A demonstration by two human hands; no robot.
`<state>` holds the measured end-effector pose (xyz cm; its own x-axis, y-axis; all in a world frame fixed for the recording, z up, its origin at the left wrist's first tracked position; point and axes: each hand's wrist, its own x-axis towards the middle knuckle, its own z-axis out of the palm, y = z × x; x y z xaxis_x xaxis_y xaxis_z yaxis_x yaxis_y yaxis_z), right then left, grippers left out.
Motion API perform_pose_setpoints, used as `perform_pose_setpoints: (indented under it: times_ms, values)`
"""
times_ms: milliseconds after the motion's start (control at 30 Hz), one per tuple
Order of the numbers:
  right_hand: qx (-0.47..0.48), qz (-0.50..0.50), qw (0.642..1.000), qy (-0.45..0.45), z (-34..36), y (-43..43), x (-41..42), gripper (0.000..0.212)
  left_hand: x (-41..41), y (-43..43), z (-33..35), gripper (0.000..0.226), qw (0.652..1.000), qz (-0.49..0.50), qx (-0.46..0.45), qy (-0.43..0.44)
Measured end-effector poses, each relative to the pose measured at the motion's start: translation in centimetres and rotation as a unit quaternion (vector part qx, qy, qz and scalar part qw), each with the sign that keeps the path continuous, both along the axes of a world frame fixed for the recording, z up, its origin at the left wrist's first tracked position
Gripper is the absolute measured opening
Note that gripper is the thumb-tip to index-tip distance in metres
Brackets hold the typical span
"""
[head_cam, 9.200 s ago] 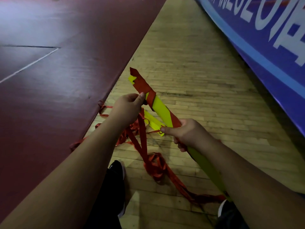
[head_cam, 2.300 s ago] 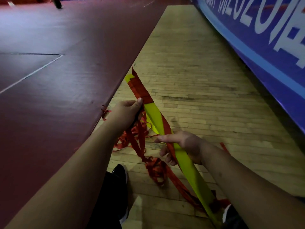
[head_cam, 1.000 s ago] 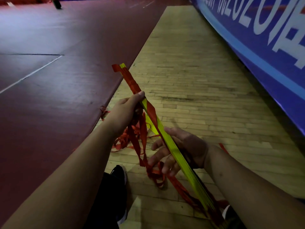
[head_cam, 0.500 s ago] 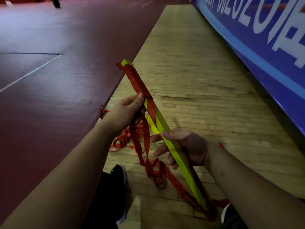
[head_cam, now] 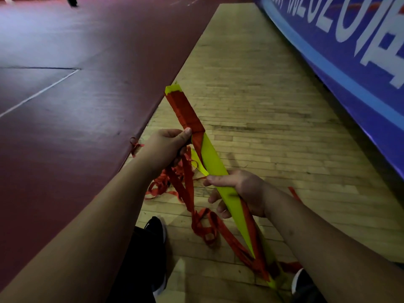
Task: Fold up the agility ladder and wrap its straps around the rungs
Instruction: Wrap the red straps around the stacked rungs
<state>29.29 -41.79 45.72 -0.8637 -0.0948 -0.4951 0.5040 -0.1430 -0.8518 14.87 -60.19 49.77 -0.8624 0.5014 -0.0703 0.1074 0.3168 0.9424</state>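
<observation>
The stacked yellow rungs [head_cam: 213,159] of the agility ladder slant from upper left down to lower right in front of me. Red strap is wound tightly around their upper end [head_cam: 184,110]. My left hand [head_cam: 168,145] pinches the strap against the rungs just below the wound part, thumb on top. My right hand [head_cam: 238,189] grips the bundle lower down, fingers curled under it. Loose red strap [head_cam: 196,217] hangs from my left hand and lies in loops on the floor.
I stand on a light wooden floor [head_cam: 273,132]. A dark red mat [head_cam: 76,106] covers the left side. A blue banner [head_cam: 349,51] with white letters runs along the right. My black shoes [head_cam: 155,232] are at the bottom, the other shoe [head_cam: 303,283] at lower right.
The bundle has turned so its flat yellow face shows instead of its edge. My right hand has closed around it. More red strap lies wound at the top than 9 seconds ago.
</observation>
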Motion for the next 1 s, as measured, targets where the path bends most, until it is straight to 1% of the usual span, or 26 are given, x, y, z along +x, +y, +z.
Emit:
perform_pose_setpoints:
  times_ms: [100, 167, 200, 300, 333, 367, 400, 433, 467, 500, 533, 567, 600, 633, 667, 767, 833, 867, 933, 967, 1000]
  values:
    - [0.041, -0.033, 0.999, 0.005, -0.3, -0.2, -0.2, 0.041, -0.4, 0.1, -0.5, 0.047, 0.999, 0.027, -0.025, -0.011]
    - [0.069, -0.050, 0.996, 0.006, -0.7, -0.3, -0.3, 0.045, -0.4, 0.3, -0.6, 0.048, 0.997, 0.041, -0.058, -0.005]
    - [0.093, -0.055, 0.994, 0.003, -1.0, -0.2, -0.3, 0.052, -0.4, 0.5, -0.8, 0.049, 0.996, 0.046, -0.080, 0.003]
    - [0.186, -0.043, 0.982, -0.010, -2.1, -0.2, -0.6, 0.086, 0.4, 1.3, -0.9, 0.067, 0.988, 0.072, -0.133, 0.026]
    - [0.212, -0.035, 0.977, -0.009, -2.3, -0.3, -0.6, 0.086, 0.7, 1.5, -1.1, 0.073, 0.984, 0.084, -0.149, 0.041]
    - [0.237, -0.023, 0.971, 0.001, -2.5, -0.2, -0.6, 0.073, 1.1, 1.6, -1.2, 0.075, 0.979, 0.091, -0.173, 0.063]
    - [0.264, -0.009, 0.964, 0.007, -2.7, -0.2, -0.6, 0.055, 1.4, 1.7, -1.3, 0.074, 0.972, 0.091, -0.201, 0.085]
    - [0.288, 0.003, 0.958, 0.008, -2.8, -0.3, -0.5, 0.040, 1.7, 1.7, -1.3, 0.073, 0.965, 0.088, -0.224, 0.098]
    - [0.310, 0.008, 0.951, 0.011, -2.9, -0.3, -0.4, 0.039, 1.8, 1.7, -1.3, 0.071, 0.962, 0.087, -0.240, 0.101]
    - [0.325, 0.010, 0.945, 0.010, -3.0, -0.4, -0.4, 0.042, 1.8, 1.7, -1.2, 0.069, 0.960, 0.089, -0.247, 0.093]
    - [0.330, 0.016, 0.944, 0.007, -2.8, -0.5, -0.2, 0.042, 1.7, 1.6, -1.2, 0.066, 0.961, 0.090, -0.248, 0.082]
    - [0.326, 0.020, 0.945, 0.005, -2.5, -0.6, -0.1, 0.038, 1.7, 1.7, -1.0, 0.062, 0.963, 0.091, -0.243, 0.071]
    - [0.309, 0.027, 0.951, 0.004, -2.2, -0.6, 0.0, 0.033, 1.7, 1.7, -0.9, 0.060, 0.966, 0.092, -0.232, 0.060]
    - [0.282, 0.031, 0.959, 0.003, -1.9, -0.7, 0.1, 0.033, 1.6, 1.7, -0.7, 0.058, 0.971, 0.094, -0.216, 0.049]
    - [0.245, 0.032, 0.969, 0.003, -1.4, -0.8, 0.1, 0.037, 1.5, 1.7, -0.6, 0.058, 0.975, 0.095, -0.195, 0.038]
    - [0.097, 0.040, 0.994, -0.010, -0.3, -0.4, 0.3, 0.067, 1.3, 1.4, -0.3, 0.061, 0.989, 0.103, -0.110, 0.015]
    - [-0.007, 0.056, 0.998, 0.003, 0.2, 0.0, 0.5, 0.072, 1.4, 1.2, 0.0, 0.063, 0.995, 0.093, -0.039, -0.006]
    - [-0.066, 0.078, 0.995, 0.010, 0.2, 0.3, 0.6, 0.072, 1.5, 1.1, 0.1, 0.063, 0.997, 0.079, 0.002, -0.019]
    - [-0.185, 0.138, 0.973, 0.002, 0.1, 0.4, 0.8, 0.079, 1.8, 1.2, 0.4, 0.065, 0.995, 0.044, 0.079, -0.041]
    - [-0.224, 0.166, 0.960, -0.004, 0.0, 0.4, 0.9, 0.084, 1.9, 1.3, 0.5, 0.064, 0.993, 0.024, 0.106, -0.043]
    - [-0.244, 0.189, 0.951, -0.006, -0.1, 0.5, 1.0, 0.088, 2.0, 1.3, 0.6, 0.059, 0.992, 0.004, 0.121, -0.035]
